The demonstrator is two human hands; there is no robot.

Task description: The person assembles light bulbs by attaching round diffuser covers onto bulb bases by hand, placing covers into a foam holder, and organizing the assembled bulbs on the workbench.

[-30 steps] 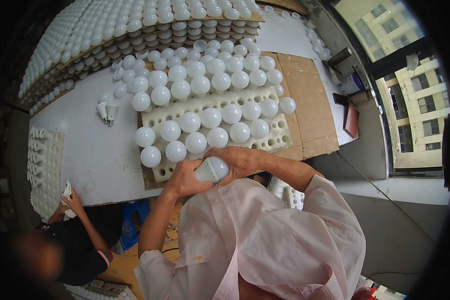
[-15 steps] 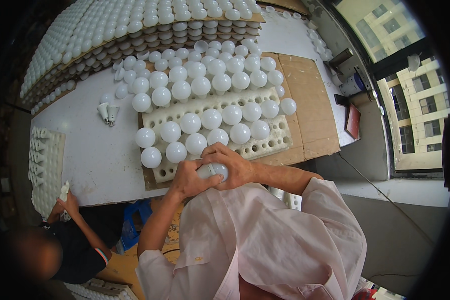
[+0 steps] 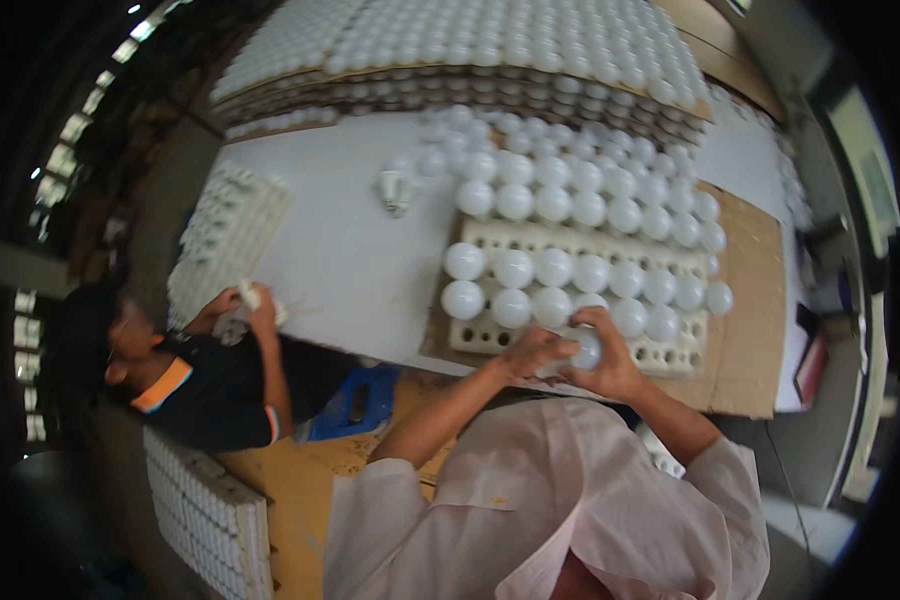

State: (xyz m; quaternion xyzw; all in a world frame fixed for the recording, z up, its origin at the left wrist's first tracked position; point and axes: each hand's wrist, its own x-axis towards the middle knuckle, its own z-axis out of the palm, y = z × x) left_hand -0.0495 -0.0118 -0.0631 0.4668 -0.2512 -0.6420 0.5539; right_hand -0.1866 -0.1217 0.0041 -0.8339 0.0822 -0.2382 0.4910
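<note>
Light bulb (image 3: 584, 349), white-domed, sits at centre-right of the frame, held between two bare hands just in front of the near rows of bulbs. Right hand (image 3: 613, 367): fingers and thumb curl round the dome, pinching it from the right. Left hand (image 3: 536, 355): closed in from the left, apparently gripping the base end; blur and fingers hide the exact contact. Judgement: the opposed holds let one hand steady the body while the other presses or turns the dome.

Just beyond, domed bulbs (image 3: 554, 267) stand in rows in a pale holed tray (image 3: 474, 337). Holes probably keep the round tops upright and apart. Tray rests on a cardboard sheet (image 3: 748, 310), likely as padding over the white table (image 3: 350, 240).

Left of these, two loose bulb bodies (image 3: 397, 190) lie on the table, apart from the rows. Layered sheets of white domes (image 3: 470, 42) fill the upper middle, presumably tiered to save space and within reach.

Left of frame: a co-worker's hands (image 3: 255, 308) hold a whitish item, too blurred to identify, beside another pale tray (image 3: 265, 200). Blue stool (image 3: 355, 408) below the table edge.

Labels: no brand or lettering readable on bulbs, trays or cardboard.
</note>
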